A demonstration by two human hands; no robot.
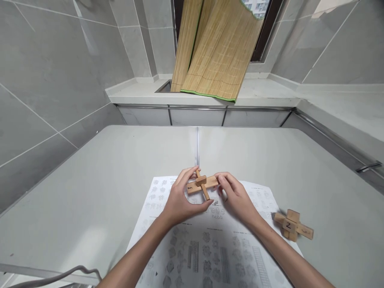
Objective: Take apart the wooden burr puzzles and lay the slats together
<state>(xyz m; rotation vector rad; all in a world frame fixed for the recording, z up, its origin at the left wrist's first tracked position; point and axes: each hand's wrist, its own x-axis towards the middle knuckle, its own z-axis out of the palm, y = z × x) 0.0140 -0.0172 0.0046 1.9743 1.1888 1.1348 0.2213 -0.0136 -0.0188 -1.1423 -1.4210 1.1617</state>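
Both my hands hold a small wooden puzzle [203, 185] made of crossed notched bars, just above a printed instruction sheet [210, 248]. My left hand [180, 200] pinches it from the left, with the thumb under the lower bar and the fingers curled over the top. My right hand [235, 196] grips the right end of the long bar with its fingertips. A second wooden puzzle piece assembly [293, 225], marked with a "2", lies on the table to the right of my right forearm.
The sheet lies on a pale grey table [90, 192] with a seam down its middle. Beyond is a white counter [141, 94] with a bamboo mat [216, 52] hanging over it. Grey tiled walls stand on both sides. A cable [60, 276] runs at the lower left.
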